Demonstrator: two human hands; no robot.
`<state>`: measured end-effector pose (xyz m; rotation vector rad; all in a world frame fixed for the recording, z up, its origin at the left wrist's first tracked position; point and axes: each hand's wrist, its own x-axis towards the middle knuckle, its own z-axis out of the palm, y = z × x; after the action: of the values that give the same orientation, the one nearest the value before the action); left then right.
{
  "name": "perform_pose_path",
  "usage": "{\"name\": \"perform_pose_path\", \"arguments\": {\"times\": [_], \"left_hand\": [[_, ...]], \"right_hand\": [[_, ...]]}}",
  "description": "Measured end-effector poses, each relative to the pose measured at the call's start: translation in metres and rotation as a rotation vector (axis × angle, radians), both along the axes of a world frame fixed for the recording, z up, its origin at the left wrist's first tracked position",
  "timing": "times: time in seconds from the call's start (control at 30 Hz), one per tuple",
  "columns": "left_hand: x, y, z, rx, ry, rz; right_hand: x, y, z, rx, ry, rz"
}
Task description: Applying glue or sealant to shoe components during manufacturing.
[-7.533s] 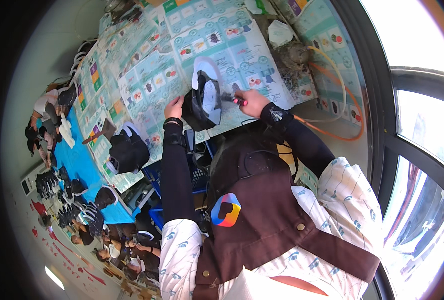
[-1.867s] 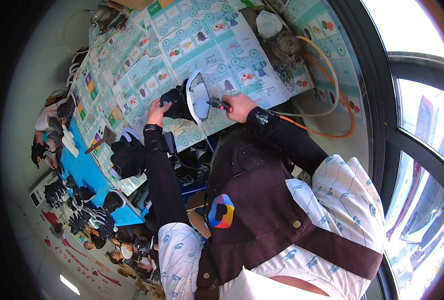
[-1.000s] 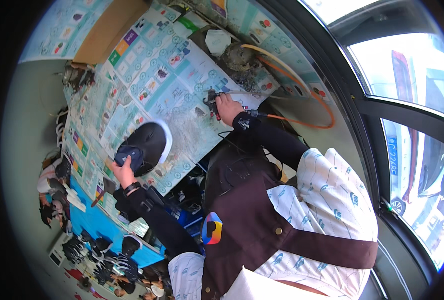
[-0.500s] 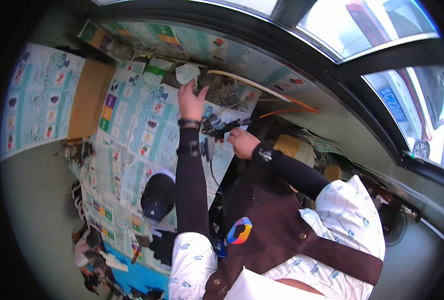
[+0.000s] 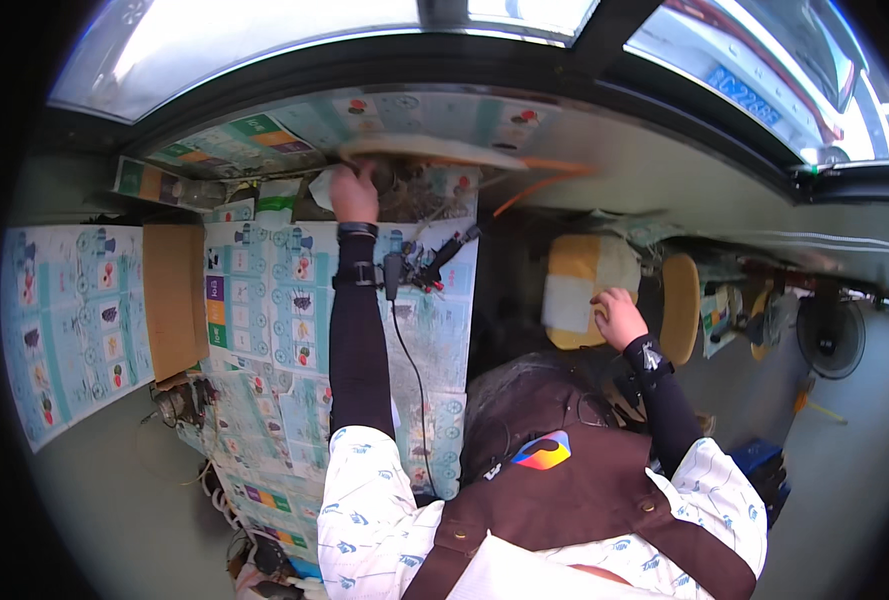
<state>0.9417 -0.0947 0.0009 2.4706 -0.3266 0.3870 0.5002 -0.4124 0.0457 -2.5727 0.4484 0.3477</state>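
At the far side of the paper-covered table (image 5: 314, 240), my left hand (image 5: 354, 192) has its fingers curled beside a crumpled white piece (image 5: 320, 189). The hand covers part of this piece, and what lies between the fingers is hidden. A dark roundish thing (image 5: 384, 178) sits just right of that hand. My right hand (image 5: 619, 318) is off the table, fingers apart and holding nothing, over a yellow stool seat (image 5: 574, 265) with a white patch. A black-handled tool (image 5: 449, 255) lies among small dark and red parts near the table's right edge. Beside it is a black corded block (image 5: 393, 268).
A brown cardboard strip (image 5: 175, 290) stands at the table's left, against a printed sheet (image 5: 79, 320). A pale curved strip (image 5: 434, 150) and orange strips (image 5: 554, 165) lie along the back. Another yellow seat (image 5: 679, 308) and a round fan (image 5: 830, 337) are at right.
My right hand has left the black-handled tool and moved right, over the stool. My left hand's fingers have curled at the white piece. The whole view has turned.
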Motion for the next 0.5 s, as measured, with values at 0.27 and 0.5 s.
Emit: {"name": "perform_pose_path", "arguments": {"times": [0.27, 0.5], "left_hand": [[0.012, 0.034, 0.044, -0.265, 0.267, 0.022], [-0.041, 0.058, -0.029, -0.337, 0.087, 0.132]], "right_hand": [[-0.026, -0.001, 0.004, -0.001, -0.062, -0.091], [-0.043, -0.018, 0.003, -0.014, -0.058, -0.116]]}}
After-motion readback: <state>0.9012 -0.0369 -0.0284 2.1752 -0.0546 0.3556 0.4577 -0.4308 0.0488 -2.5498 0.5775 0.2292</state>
